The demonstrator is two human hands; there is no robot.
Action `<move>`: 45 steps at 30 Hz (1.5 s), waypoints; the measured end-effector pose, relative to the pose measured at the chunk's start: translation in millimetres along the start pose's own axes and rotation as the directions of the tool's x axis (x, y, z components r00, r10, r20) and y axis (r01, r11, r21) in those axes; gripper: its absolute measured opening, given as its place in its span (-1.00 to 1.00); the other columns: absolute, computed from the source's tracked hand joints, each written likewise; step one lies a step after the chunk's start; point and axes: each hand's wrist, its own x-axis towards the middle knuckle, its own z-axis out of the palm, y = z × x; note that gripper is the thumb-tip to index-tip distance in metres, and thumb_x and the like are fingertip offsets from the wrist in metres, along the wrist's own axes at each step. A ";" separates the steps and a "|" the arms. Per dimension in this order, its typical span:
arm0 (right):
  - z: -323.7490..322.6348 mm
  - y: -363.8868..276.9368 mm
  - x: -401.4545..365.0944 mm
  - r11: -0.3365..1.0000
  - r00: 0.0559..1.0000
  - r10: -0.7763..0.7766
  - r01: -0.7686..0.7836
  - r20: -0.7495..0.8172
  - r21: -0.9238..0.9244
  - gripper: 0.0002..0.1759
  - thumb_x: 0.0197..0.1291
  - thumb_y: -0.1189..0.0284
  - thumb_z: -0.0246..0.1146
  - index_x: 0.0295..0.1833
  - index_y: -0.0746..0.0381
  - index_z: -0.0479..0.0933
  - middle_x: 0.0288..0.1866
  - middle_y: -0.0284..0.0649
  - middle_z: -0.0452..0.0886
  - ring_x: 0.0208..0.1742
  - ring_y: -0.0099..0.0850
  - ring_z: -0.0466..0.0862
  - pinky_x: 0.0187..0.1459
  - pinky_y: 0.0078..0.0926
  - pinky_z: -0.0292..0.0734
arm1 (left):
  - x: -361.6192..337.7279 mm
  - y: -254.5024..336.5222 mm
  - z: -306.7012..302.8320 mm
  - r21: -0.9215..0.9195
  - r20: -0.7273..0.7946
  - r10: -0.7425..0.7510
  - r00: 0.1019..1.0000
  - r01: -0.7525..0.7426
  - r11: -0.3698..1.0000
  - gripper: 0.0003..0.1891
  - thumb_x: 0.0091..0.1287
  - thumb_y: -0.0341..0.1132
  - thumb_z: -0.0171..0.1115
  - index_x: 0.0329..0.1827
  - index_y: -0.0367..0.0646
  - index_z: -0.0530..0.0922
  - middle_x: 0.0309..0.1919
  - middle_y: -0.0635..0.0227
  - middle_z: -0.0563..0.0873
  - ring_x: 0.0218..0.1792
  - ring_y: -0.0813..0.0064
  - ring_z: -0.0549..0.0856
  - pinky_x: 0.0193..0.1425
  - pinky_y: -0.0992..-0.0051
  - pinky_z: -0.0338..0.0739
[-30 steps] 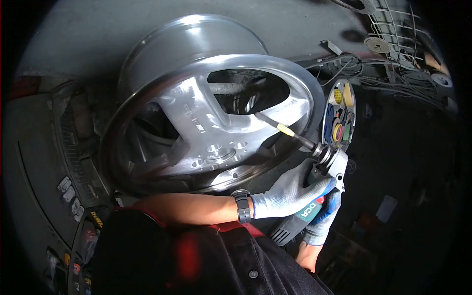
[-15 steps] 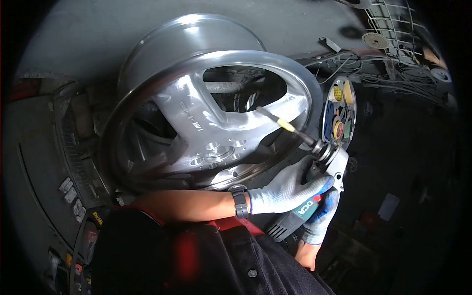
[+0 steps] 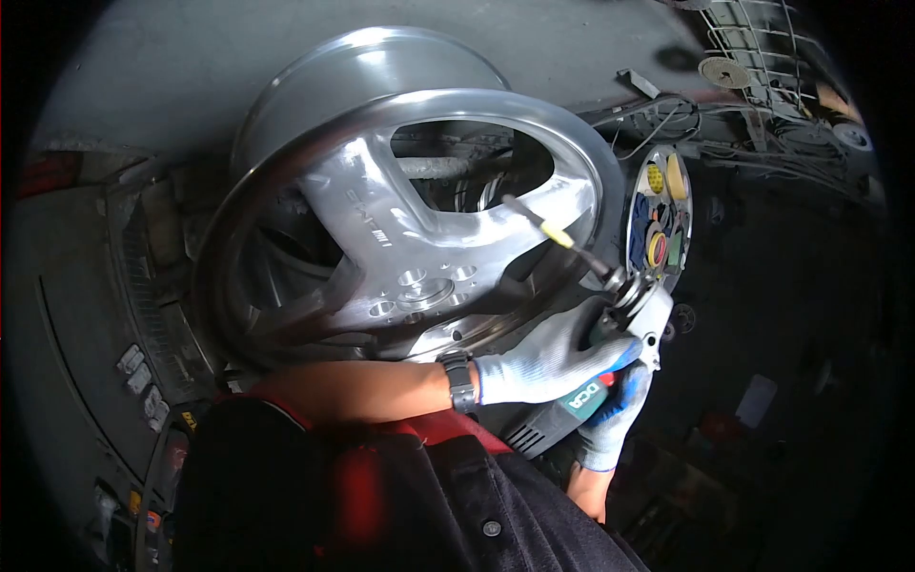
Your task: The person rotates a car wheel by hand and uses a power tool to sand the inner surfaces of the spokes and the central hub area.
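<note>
A large polished metal wheel rim [image 3: 357, 205] stands tilted in front of me, with lettering on one spoke. My left hand [image 3: 548, 362], in a white glove with blue-coated fingers and a watch at the wrist, is closed round the front of a green and grey DCA angle grinder [image 3: 555, 417]. Under it, my right hand [image 3: 618, 412], gloved alike, wraps the grinder's body near a red button. From the grinder's silver head a long spindle [image 3: 558, 234] with a yellow band points up and left. Its blurred tip overlaps the right-hand spoke in this view.
Right of the rim is an oval tray [image 3: 631, 224] holding tape rolls and small items. Cables [image 3: 681, 119] and a wire rack [image 3: 762, 43] with a round disc [image 3: 724, 72] hang at upper right. Small packets [image 3: 138, 381] lie at left.
The grinder and both gloved hands have shifted slightly left and up. The spindle's tip sits a little higher and further right over the spoke. Both hands keep their grip.
</note>
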 end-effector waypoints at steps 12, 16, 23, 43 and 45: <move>-7.0 6.8 4.0 0.998 0.991 -0.069 0.069 -0.119 -0.004 -0.16 0.33 0.04 0.25 0.51 0.35 0.20 0.31 -0.17 0.52 0.28 -0.42 0.56 0.31 -0.39 0.44 | 24.2 10.4 -6.5 -0.064 0.165 0.002 0.986 0.009 0.998 -0.47 0.46 -0.16 0.26 0.32 -0.35 0.38 0.02 0.09 0.68 0.09 0.46 0.61 0.24 0.37 0.47; -3.4 11.6 -4.3 0.998 0.996 0.016 -0.011 -0.086 0.056 -0.18 0.24 0.26 0.27 0.54 0.33 0.15 0.34 -0.16 0.49 0.27 -0.40 0.57 0.31 -0.41 0.45 | 2.0 4.4 -6.9 -0.071 0.086 0.043 0.995 -0.037 0.997 -0.38 0.46 -0.17 0.26 0.42 -0.39 0.29 0.07 0.06 0.67 0.13 0.44 0.62 0.26 0.37 0.47; -5.5 12.6 -2.6 0.996 0.996 0.069 -0.066 -0.053 0.052 -0.14 0.17 0.24 0.29 0.53 0.34 0.17 0.33 -0.14 0.51 0.26 -0.40 0.57 0.30 -0.41 0.46 | -8.4 -2.9 0.2 0.079 -0.034 0.036 0.999 -0.033 0.996 -0.38 0.45 -0.17 0.25 0.41 -0.41 0.30 0.07 -0.02 0.67 0.11 0.29 0.67 0.24 0.32 0.51; -14.6 36.0 -15.2 0.983 0.990 0.013 -0.038 0.142 0.180 -0.28 0.38 -0.04 0.21 0.42 0.25 0.34 0.24 -0.23 0.56 0.22 -0.40 0.59 0.31 -0.32 0.48 | -22.4 -11.8 7.2 0.364 -0.144 0.205 0.968 -0.141 0.921 -0.47 0.39 -0.16 0.31 0.25 -0.36 0.42 -0.10 -0.04 0.69 -0.09 0.07 0.74 0.01 0.22 0.58; -24.6 39.7 -7.3 0.980 0.993 -0.025 0.002 0.114 0.199 -0.31 0.42 -0.05 0.15 0.43 0.22 0.34 0.26 -0.25 0.56 0.27 -0.40 0.57 0.34 -0.32 0.45 | -6.1 -12.0 8.8 0.281 -0.077 0.181 0.981 -0.153 0.947 -0.51 0.42 -0.13 0.28 0.19 -0.34 0.43 -0.16 -0.04 0.70 -0.14 0.04 0.75 -0.04 0.22 0.59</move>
